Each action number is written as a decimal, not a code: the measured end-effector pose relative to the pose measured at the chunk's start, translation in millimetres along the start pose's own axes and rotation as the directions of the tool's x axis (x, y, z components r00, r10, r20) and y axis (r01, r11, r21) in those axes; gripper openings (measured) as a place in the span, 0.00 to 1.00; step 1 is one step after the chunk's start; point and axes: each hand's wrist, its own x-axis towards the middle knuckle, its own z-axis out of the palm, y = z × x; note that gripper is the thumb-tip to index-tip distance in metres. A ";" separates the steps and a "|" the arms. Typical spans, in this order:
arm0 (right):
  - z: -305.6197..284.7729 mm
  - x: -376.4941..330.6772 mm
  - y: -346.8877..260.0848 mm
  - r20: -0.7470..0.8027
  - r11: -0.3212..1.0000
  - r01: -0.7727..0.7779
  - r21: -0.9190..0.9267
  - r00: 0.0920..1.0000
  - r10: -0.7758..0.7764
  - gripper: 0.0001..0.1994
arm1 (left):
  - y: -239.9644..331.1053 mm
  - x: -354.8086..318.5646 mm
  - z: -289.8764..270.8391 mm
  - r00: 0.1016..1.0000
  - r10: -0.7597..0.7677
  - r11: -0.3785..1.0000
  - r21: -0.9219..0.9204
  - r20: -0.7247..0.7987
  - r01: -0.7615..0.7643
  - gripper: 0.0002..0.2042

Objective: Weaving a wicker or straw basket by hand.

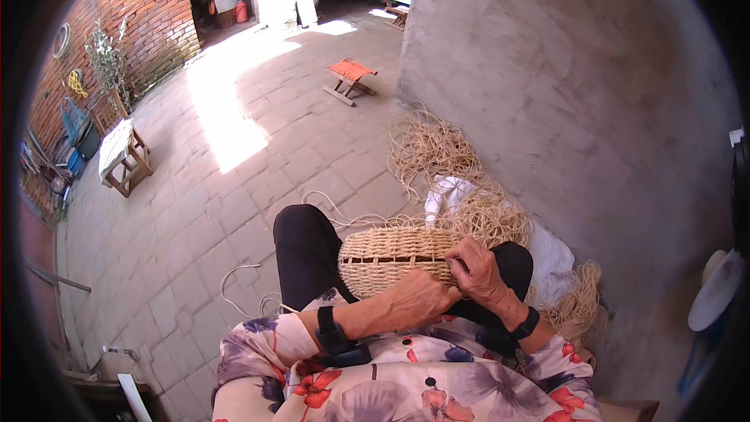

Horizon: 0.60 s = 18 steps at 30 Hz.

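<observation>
A half-woven straw basket (384, 256) rests on my lap, between my knees in black trousers. My left hand (418, 297) grips its near rim from below. My right hand (478, 268) pinches a straw strand at the basket's right edge, fingers closed on the weave. A thin cord (238, 270) trails from the basket down to the paving on the left. Both wrists wear black bands.
Piles of loose straw rope (433, 148) lie along the grey plastered wall (562, 86) on my right, with a white cloth (447, 190) among them. A small folding stool with an orange seat (351, 78) stands ahead; a wooden stool (123, 156) is far left by the brick wall.
</observation>
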 end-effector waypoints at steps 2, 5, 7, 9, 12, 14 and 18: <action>-1.5 -10.3 -8.0 -0.056 0.997 -0.016 -0.074 0.998 0.012 0.08 | 7.0 7.9 2.2 0.997 0.014 0.999 0.030 0.081 -0.016 0.09; -1.3 -15.4 1.8 -0.028 0.994 -0.010 -0.110 1.000 0.007 0.07 | -3.0 17.4 18.2 0.988 0.035 0.987 0.148 0.150 -0.058 0.11; 1.5 -20.4 7.3 -0.020 0.998 -0.015 -0.064 1.000 0.014 0.07 | -8.7 20.5 29.6 0.982 0.127 0.981 0.126 0.138 -0.144 0.12; 2.6 -23.3 9.9 -0.049 0.995 0.013 -0.097 0.999 -0.017 0.08 | -6.8 20.1 32.8 0.984 0.079 0.983 0.149 0.161 -0.104 0.11; 5.0 -25.2 11.1 -0.101 0.988 0.037 -0.153 0.993 -0.053 0.10 | -1.6 16.2 22.6 0.979 -0.011 0.997 0.074 0.202 -0.003 0.09; 3.7 -23.6 7.8 -0.137 0.982 0.042 -0.182 0.988 -0.067 0.10 | -7.6 15.1 11.7 0.973 -0.052 0.998 -0.014 0.227 0.057 0.08; 16.0 -30.7 12.5 -0.193 0.993 -0.111 0.025 0.975 0.114 0.09 | -21.6 10.2 -17.6 0.969 -0.223 0.975 -0.006 -0.109 0.224 0.03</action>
